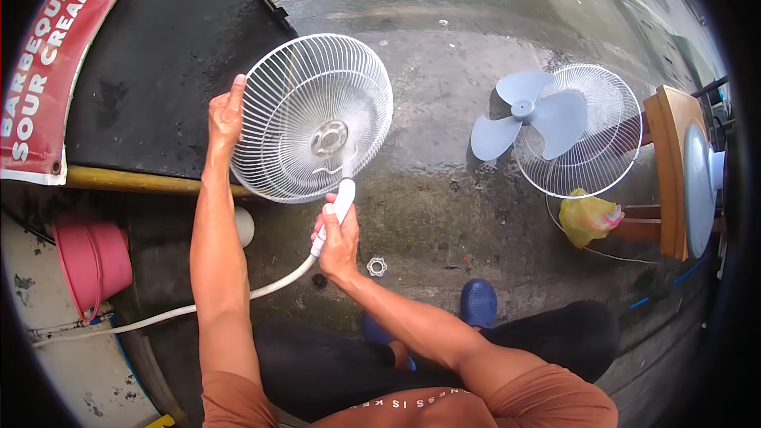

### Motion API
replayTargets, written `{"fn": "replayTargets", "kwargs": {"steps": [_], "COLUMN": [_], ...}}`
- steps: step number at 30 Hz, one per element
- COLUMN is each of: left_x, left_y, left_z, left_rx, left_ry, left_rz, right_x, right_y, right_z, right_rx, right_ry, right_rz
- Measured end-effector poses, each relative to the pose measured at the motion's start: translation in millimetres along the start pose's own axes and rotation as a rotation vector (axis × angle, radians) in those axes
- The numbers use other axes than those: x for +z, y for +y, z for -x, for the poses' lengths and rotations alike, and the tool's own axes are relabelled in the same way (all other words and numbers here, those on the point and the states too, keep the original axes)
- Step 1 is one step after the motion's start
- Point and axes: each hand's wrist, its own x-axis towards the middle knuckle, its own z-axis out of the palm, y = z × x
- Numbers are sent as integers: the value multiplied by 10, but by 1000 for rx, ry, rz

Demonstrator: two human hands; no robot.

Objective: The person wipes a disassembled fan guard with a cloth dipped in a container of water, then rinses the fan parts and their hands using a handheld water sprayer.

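A white wire fan grille (329, 83) is held up in front of me, its hollow side facing me. My left hand (227, 117) grips its left rim, thumb upward. In my right hand (339, 242) is a white spray nozzle (344, 198), closed in the fingers and aimed into the grille. Water streaks from the nozzle across the wires near the round centre hub. A pale hose (269, 288) runs from the nozzle down to the left.
Right on the wet ground lie blue-grey fan blades (563, 123) and another grille (618, 150). Nearby are a yellow plastic bag (585, 218) and a wooden stool (672, 190). A pink bucket (99, 261) stands left, below a black board (174, 63). A white plastic ring nut (377, 267) lies near my feet.
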Motion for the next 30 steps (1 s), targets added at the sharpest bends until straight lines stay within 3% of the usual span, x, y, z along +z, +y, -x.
{"fn": "replayTargets", "kwargs": {"steps": [6,10,16,20,23,26,30], "left_x": [-70,105,481,672,746,797,906], "left_y": [59,447,1176,1404,1422,1305,954], "left_z": [-89,-21,232,203,117,150,268], "left_rx": [156,242,472,705,803,988,997], "left_ry": [-114,-163,-225,-200,-165,-190,-446], "left_rz": [-107,-183,-642,-725,-769,-744,-724], "right_x": [29,159,290,179,80,55,78], "right_y": [-243,-407,-766,-768,-747,-598,-503], "right_z": [-15,94,105,-142,-211,-33,283], "right_rx": [-178,-420,-367,-74,86,-142,-317], "right_ry": [19,-75,-18,182,171,10,-143], "right_rz": [-61,39,-6,-152,-59,0,95]}}
